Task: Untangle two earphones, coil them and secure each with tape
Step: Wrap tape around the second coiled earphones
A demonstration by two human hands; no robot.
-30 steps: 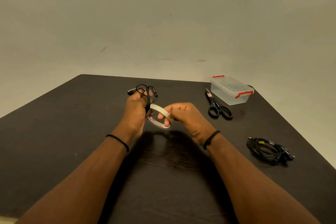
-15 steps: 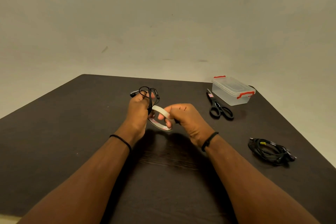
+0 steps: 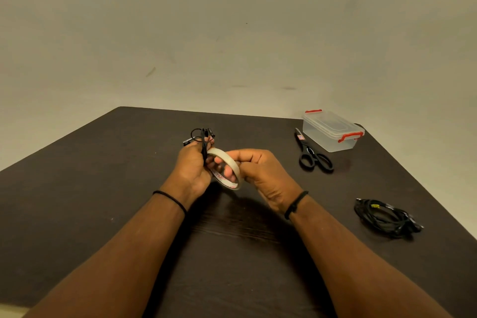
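The left hand (image 3: 191, 168) grips a coiled black earphone (image 3: 204, 137) above the table (image 3: 103, 188); the right hand (image 3: 260, 173) pinches the tape roll (image 3: 228, 166) against it. One taped-looking earphone bundle (image 3: 384, 218) lies at right, so the second remains. Since the earlier frame, both hands have shifted slightly nearer.

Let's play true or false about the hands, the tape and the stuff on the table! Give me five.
1. The left hand holds a bunched black earphone. True.
2. The tape roll lies flat on the table. False: it is held up between both hands, the right hand gripping it.
3. The scissors lie beside the clear box. True.
4. The box lid is off. False: it is on.
5. A second coiled black earphone lies on the table at the right. True.
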